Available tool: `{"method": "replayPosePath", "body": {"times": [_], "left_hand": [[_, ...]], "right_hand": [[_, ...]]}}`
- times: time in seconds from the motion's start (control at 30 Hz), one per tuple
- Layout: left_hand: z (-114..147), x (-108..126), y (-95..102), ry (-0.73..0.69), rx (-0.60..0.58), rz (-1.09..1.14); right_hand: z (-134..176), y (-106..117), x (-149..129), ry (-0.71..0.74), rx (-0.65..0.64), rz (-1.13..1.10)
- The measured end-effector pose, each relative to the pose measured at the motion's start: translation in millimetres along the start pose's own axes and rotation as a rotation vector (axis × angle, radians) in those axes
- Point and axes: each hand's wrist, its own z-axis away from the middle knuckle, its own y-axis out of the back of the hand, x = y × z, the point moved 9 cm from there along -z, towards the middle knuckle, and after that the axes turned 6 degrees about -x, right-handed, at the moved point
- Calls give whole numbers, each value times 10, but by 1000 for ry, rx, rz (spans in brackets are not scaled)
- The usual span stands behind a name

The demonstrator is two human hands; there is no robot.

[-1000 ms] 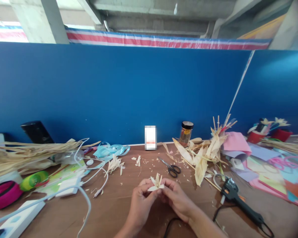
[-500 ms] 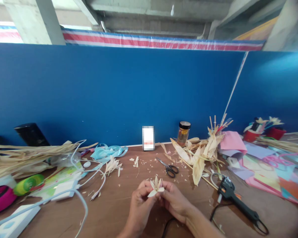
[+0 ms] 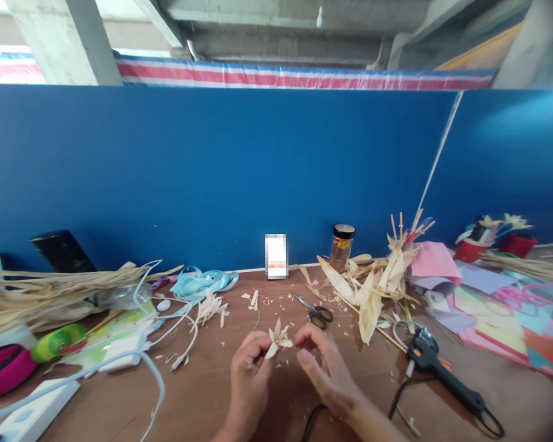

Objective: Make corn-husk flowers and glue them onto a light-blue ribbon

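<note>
Pinched in my left hand (image 3: pixel 252 371) is a small cream-coloured flower (image 3: pixel 279 339) with pointed petals, apparently of dried husk. Its petals spread out above the brown table, and its base is hidden by my fingers. My right hand (image 3: pixel 325 365) is just right of the flower, apart from it, with thumb and fingers separated and nothing visible between them. Beyond my hands lie black-handled scissors (image 3: pixel 319 315) with open blades, among small husk scraps. To the right rests a black glue gun (image 3: pixel 445 371) with its cord running towards me.
Dried husks (image 3: pixel 373 294) are piled by a black-lidded jar (image 3: pixel 341 247) at the back. Coloured paper (image 3: pixel 502 331) covers the right side. White cables, a power strip (image 3: pixel 30 411), light blue ribbon (image 3: pixel 203 282) and husk strips (image 3: pixel 64 288) crowd the left. A blue partition (image 3: pixel 258 166) stands behind.
My right hand has let go of the flower and drawn away to the right, its fingers opening. The flower has shifted slightly left in my left hand.
</note>
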Motion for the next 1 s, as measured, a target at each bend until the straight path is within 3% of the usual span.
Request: {"method": "replayPosePath", "body": {"times": [0.1,0.3,1.0], "left_hand": [[15,-1,-14,-50,-16,12],[20,-15,-113,-81,-72,-26],[30,12,-102,-6,-33,-10]], "right_hand": [[28,-18,-149,94,-8,114],[12,-42,-149,52,28,157],[75,-36,-156,97,103,221]]}}
